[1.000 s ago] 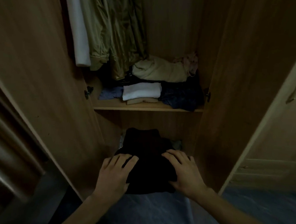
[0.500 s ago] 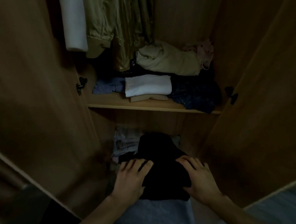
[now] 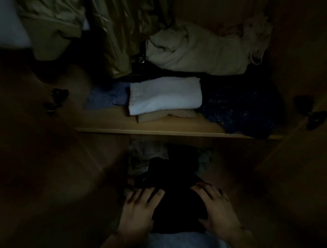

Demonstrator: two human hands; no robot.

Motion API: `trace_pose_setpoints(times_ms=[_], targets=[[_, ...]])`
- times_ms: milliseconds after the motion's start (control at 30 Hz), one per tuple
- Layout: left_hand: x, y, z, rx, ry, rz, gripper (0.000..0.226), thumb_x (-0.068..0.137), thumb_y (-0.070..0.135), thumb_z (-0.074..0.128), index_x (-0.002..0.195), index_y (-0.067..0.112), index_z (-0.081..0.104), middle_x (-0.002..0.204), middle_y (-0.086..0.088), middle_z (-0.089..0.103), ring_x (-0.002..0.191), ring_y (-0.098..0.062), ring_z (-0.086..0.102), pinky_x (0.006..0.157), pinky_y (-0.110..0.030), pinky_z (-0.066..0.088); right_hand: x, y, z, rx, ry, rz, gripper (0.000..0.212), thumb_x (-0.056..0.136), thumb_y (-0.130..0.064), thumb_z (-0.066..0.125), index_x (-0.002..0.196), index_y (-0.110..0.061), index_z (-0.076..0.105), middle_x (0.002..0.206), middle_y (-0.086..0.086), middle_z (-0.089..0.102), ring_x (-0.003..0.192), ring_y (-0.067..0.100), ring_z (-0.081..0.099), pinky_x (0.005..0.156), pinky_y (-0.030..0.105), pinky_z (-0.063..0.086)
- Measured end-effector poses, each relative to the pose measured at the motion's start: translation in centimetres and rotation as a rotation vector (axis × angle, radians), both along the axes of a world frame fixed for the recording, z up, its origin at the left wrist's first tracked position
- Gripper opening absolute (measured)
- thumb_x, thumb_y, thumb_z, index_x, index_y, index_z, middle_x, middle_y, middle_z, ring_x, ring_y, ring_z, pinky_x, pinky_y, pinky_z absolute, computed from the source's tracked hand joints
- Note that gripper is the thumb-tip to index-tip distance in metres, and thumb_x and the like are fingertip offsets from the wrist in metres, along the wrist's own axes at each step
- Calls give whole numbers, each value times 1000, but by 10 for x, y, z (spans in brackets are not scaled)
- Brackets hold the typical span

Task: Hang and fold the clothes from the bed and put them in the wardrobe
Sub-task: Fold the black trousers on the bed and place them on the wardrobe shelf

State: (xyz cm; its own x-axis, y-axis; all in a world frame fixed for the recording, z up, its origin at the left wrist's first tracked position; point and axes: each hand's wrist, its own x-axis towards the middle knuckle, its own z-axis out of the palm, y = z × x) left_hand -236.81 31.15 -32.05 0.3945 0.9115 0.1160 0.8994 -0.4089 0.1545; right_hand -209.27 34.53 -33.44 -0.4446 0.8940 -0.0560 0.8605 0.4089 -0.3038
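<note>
Your left hand [image 3: 139,212] lies palm-down on the left edge of the folded black garment [image 3: 176,204], fingers straight and fanned, pointing up and inward, with the grip released and the thumb hard to make out in the gloom. Your right hand [image 3: 218,210] mirrors it on the garment's right edge: fingers flat and spread on the cloth, thumb angled inward across the near corner, the grip likewise released and pressing rather than pinching. Both forearms come in from the bottom of the view, left and right, converging on the garment. The black garment sits low in the wardrobe [image 3: 297,50], in the compartment beneath the wooden shelf [image 3: 159,130], and its far end lies over a dim heap of pale clothes [image 3: 141,159]. Its near edge meets a pale blue fabric [image 3: 184,244] whose nature cannot be told. On the shelf above, a folded white cloth [image 3: 165,95] rests on a folded beige piece [image 3: 166,115], with a light blue garment [image 3: 104,96] just to its left and a dark blue speckled garment [image 3: 239,108] touching it on the right and spilling over the shelf's front edge. Behind them lies a crumpled cream garment [image 3: 196,52], and an olive jacket [image 3: 120,31] hangs down at upper left. The scene is dark and blurred at the edges.
</note>
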Motion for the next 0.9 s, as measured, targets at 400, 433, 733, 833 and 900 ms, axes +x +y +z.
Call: trace_pose_setpoints(times_ms=[400,433,733,833,900], targets=[[-29,135,-290,108,18,-4,114,22,35,86,130,30,51,119,2,60,97,-22,57,81,-37,43,-27,130,-282,86,157,25,95,65,-40,73,141,-45,16,149,-13,27,136,16,35,108,34,37],[-26,144,-317,113,20,-25,112,24,36,85,130,29,51,119,2,58,97,-22,54,80,-37,42,-23,138,-313,67,151,23,94,69,-40,70,140,-48,9,150,-14,23,139,14,30,112,34,32],[35,210,-484,160,-17,-209,115,22,37,89,130,28,50,119,9,48,98,-14,49,76,-29,52,41,169,-479,67,138,-95,85,83,-35,69,150,-40,17,156,-15,16,142,13,23,113,20,16],[57,250,-489,277,-71,-231,110,28,24,90,130,24,49,119,5,48,99,-19,49,75,-33,55,55,194,-484,175,120,-173,93,72,-34,74,145,-44,17,153,-14,21,138,19,32,114,35,30],[71,282,-481,414,-142,-272,90,47,18,79,131,20,47,122,0,48,105,-26,50,81,-38,47,66,217,-484,387,115,-214,98,61,-31,78,143,-40,24,149,-10,29,131,24,41,102,48,42]])
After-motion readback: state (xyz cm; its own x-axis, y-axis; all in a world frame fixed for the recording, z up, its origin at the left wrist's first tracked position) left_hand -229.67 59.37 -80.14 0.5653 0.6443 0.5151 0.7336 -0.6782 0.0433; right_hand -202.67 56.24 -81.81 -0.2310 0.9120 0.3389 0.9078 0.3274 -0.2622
